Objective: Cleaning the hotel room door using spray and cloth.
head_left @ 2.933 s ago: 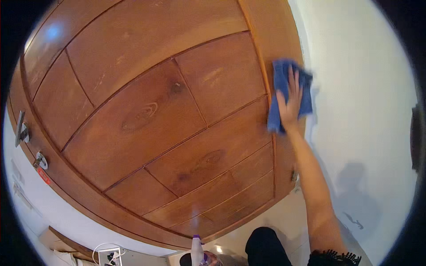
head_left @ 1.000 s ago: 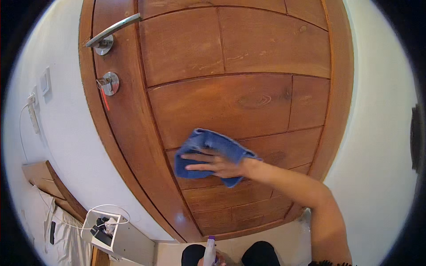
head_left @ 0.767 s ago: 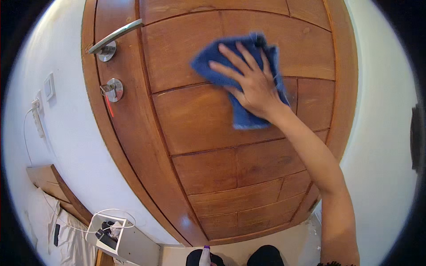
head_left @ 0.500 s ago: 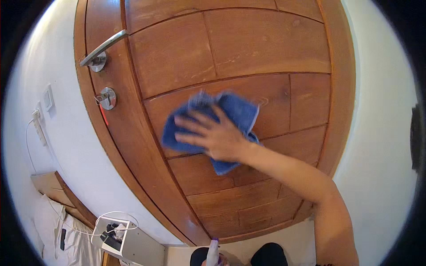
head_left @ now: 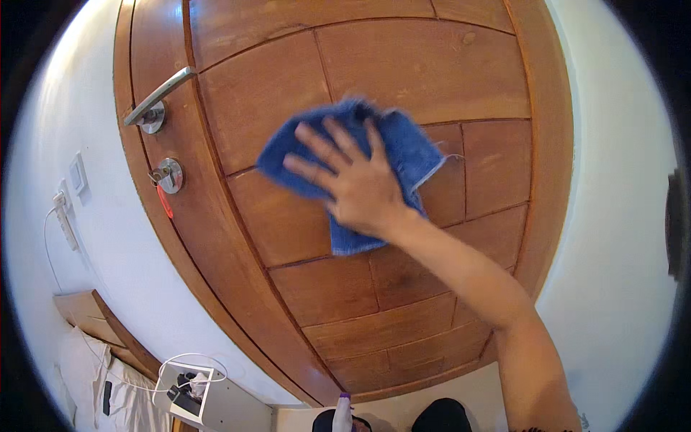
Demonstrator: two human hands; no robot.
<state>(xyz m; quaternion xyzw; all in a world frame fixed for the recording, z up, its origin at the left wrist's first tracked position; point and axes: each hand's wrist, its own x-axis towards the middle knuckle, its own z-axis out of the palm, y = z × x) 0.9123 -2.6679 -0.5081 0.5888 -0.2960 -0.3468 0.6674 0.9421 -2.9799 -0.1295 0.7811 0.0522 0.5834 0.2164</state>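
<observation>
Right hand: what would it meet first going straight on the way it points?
Seemingly just more of the wooden door, up and left past the blue cloth; the lever handle lies near that line, but depth is unclear.

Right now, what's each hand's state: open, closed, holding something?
Left hand: barely in view at the lower edge by the white bottle; grip cannot be told.
Right hand: open, spread over the blue cloth against the wooden door.
</observation>
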